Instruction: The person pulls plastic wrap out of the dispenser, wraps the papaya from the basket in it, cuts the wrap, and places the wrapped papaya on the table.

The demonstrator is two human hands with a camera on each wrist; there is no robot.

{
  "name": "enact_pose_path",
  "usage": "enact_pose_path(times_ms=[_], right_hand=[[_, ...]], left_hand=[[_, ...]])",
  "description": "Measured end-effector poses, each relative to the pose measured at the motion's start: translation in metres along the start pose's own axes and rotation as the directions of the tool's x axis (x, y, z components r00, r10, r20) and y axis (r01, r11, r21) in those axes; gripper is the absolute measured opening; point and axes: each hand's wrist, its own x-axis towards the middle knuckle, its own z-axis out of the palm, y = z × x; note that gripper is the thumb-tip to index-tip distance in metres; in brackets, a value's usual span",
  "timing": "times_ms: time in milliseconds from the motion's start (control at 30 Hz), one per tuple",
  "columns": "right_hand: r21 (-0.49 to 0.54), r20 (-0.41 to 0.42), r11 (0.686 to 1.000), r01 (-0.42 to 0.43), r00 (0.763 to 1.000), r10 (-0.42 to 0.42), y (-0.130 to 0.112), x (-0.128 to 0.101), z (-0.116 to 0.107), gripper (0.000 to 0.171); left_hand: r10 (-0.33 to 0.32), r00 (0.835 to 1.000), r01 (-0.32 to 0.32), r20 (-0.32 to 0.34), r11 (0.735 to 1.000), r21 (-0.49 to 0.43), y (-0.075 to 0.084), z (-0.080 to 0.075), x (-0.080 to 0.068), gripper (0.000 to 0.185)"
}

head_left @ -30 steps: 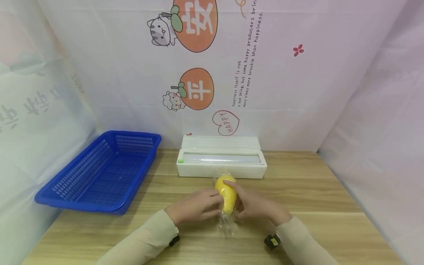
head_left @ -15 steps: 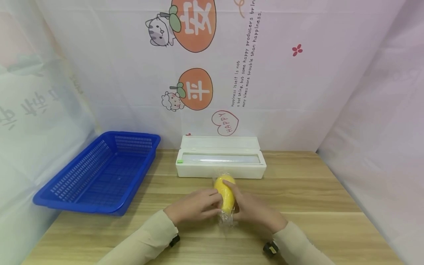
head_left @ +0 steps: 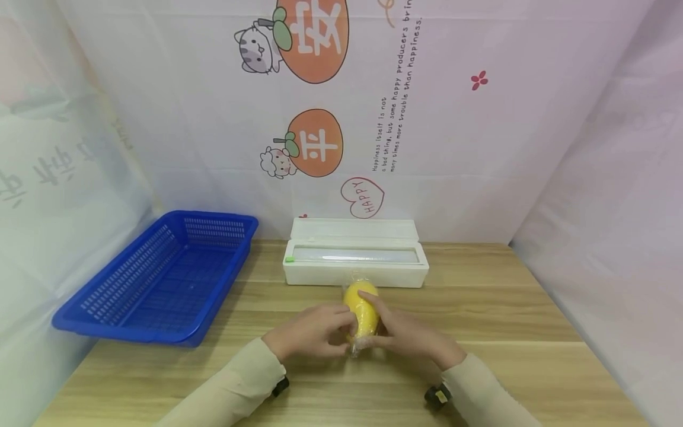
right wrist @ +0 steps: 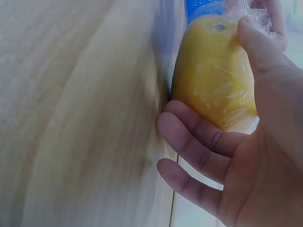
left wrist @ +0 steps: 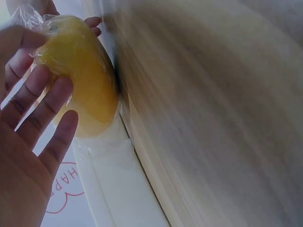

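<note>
Where the light wooden surface meets the printed backdrop, a blue slotted plastic basket sits at the far left, and a white rectangular cling-film dispenser box lies open at the far centre. Just near of that box, a yellow oval fruit wrapped in clear plastic film is held between both hands above the surface. From the left, the left hand cups it with fingers only loosely bent against its side. From the right, the right hand grips it, thumb over the top and fingers curled beneath.
</note>
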Motion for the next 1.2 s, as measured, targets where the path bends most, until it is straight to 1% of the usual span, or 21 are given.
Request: enact_pose_path(times_ms=[100, 167, 267, 367, 467, 600, 667, 800, 900, 1000, 1100, 1200], right_hand=[[0.029, 0.015, 1.0, 0.001, 1.0, -0.001, -0.0002, 0.0, -0.0008, 0.096], [0.044, 0.02, 0.999, 0.0, 1.0, -0.001, -0.0004, 0.0004, -0.001, 0.095], [0.045, 0.025, 0.999, -0.001, 1.0, 0.0, -0.0001, 0.0008, -0.001, 0.093], [0.044, 0.022, 0.999, 0.004, 1.0, -0.005, 0.0011, 0.0005, -0.0005, 0.092], [0.05, 0.019, 0.999, 0.007, 1.0, -0.007, 0.0023, 0.0002, 0.0006, 0.092], [0.072, 0.022, 0.997, -0.001, 1.0, 0.0, 0.003, 0.0007, 0.0012, 0.092], [0.096, 0.028, 0.995, 0.003, 1.0, -0.005, 0.0029, 0.0008, 0.0005, 0.092], [0.13, 0.048, 0.991, 0.031, 0.998, -0.038, 0.0039, 0.001, -0.0023, 0.091], [0.142, 0.073, 0.989, 0.045, 0.996, -0.056, 0.0044, 0.0014, -0.0051, 0.09], [0.153, 0.088, 0.987, 0.049, 0.994, -0.063, 0.0054, 0.0026, -0.0063, 0.084], [0.148, 0.087, 0.988, 0.045, 0.994, -0.058, 0.0056, 0.0035, -0.0059, 0.075], [0.133, 0.089, 0.99, 0.05, 0.994, -0.062, 0.005, 0.0039, -0.0043, 0.072]], left_hand=[[-0.015, 1.0, 0.015, 0.018, 0.999, 0.03, 0.0031, -0.0005, 0.0002, 0.036], [-0.028, 0.999, 0.027, 0.021, 0.998, 0.063, 0.0051, -0.0003, 0.0019, 0.04], [-0.03, 0.999, 0.028, 0.014, 0.993, 0.11, 0.0064, 0.0003, 0.0051, 0.037], [-0.012, 1.0, 0.012, 0.001, 0.993, 0.119, 0.0059, 0.0, 0.0067, 0.03], [0.004, 1.0, -0.003, -0.013, 0.996, 0.086, 0.0045, 0.0, 0.0068, 0.027], [-0.001, 1.0, 0.001, -0.015, 1.0, 0.018, 0.0041, -0.0015, 0.0069, 0.026], [-0.008, 1.0, 0.008, -0.008, 1.0, -0.016, 0.0047, -0.0032, 0.007, 0.023], [-0.019, 0.999, 0.022, 0.028, 0.996, -0.092, 0.0058, -0.007, 0.0081, 0.018], [-0.039, 0.998, 0.046, 0.055, 0.989, -0.139, 0.0048, -0.0081, 0.009, 0.015], [-0.068, 0.995, 0.079, 0.068, 0.982, -0.171, 0.0019, -0.0064, 0.0094, 0.014], [-0.107, 0.992, 0.12, 0.073, 0.971, -0.208, -0.0009, -0.0036, 0.0095, 0.017], [-0.145, 0.987, 0.158, 0.072, 0.958, -0.239, -0.0028, -0.0006, 0.0091, 0.022]])
